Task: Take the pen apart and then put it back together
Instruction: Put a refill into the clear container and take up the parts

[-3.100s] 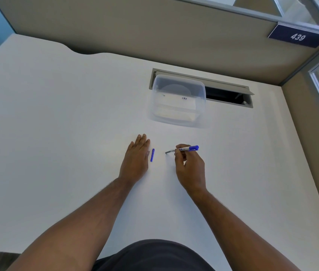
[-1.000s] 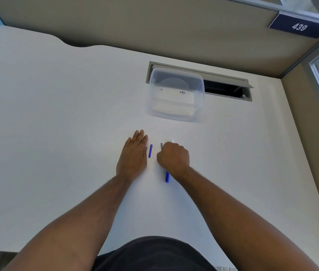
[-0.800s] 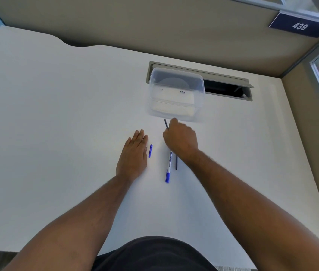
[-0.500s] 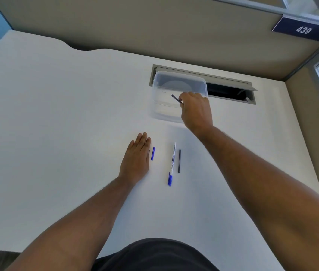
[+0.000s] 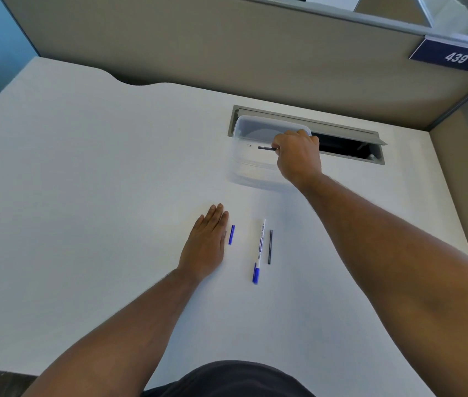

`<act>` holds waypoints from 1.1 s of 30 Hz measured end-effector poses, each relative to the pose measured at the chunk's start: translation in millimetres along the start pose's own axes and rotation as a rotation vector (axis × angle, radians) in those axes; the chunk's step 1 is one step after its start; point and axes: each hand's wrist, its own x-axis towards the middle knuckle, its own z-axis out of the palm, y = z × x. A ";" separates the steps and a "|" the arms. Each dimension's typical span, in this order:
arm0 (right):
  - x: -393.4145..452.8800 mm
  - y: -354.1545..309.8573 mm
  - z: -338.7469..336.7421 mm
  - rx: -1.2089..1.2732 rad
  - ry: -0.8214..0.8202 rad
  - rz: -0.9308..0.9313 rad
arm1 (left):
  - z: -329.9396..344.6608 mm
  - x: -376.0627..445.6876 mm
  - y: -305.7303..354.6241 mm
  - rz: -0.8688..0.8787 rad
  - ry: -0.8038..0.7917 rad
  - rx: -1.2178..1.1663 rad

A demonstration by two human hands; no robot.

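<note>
I see the pen in pieces on the white desk (image 5: 83,181). The pen barrel (image 5: 260,247), white with a blue end toward me, lies nearly straight along my line of sight, in the middle of the desk. Just beside it on its right, parallel and apart from it, lies a thin dark rod (image 5: 269,247). A small blue piece (image 5: 231,234) lies to the barrel's left, a narrow strip of bare desk between them.

My left hand (image 5: 205,247) lies flat on the desk, palm down, fingers straight and together, gripping nothing; its fingertips sit just beside the blue piece, and I cannot tell whether they touch it.

My right hand (image 5: 298,156) is stretched out ahead over the clear plastic container (image 5: 251,170), fingers closed on a short dark stick (image 5: 266,148) that points left, level, above the container's inside. The hand covers the container's right wall.

The container stands at the desk's far side, its far rim against the left end of a grey cable slot (image 5: 350,138), whose lid is open. Behind that runs a beige partition (image 5: 227,53) with a blue tag reading 439 (image 5: 455,57) at its right end.

Open room is wide on the left half of the desk, as far as its curved far edge. To the right, the stretched forearm crosses the desk, with a bare band between it and the side wall.
</note>
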 end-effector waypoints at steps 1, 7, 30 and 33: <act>1.9 -0.1 -0.2 -0.001 -0.004 0.002 | 0.2 -0.2 -0.1 0.001 0.003 0.001; 2.3 3.3 -1.9 0.043 0.010 0.040 | 1.7 -0.3 -1.4 0.006 0.008 0.015; -125.1 -32.2 57.8 0.131 -0.496 0.406 | -1.4 0.9 -1.0 0.005 -0.013 -0.030; -128.2 -36.2 60.3 0.131 -0.511 0.386 | -2.4 0.6 -0.7 0.006 -0.014 -0.035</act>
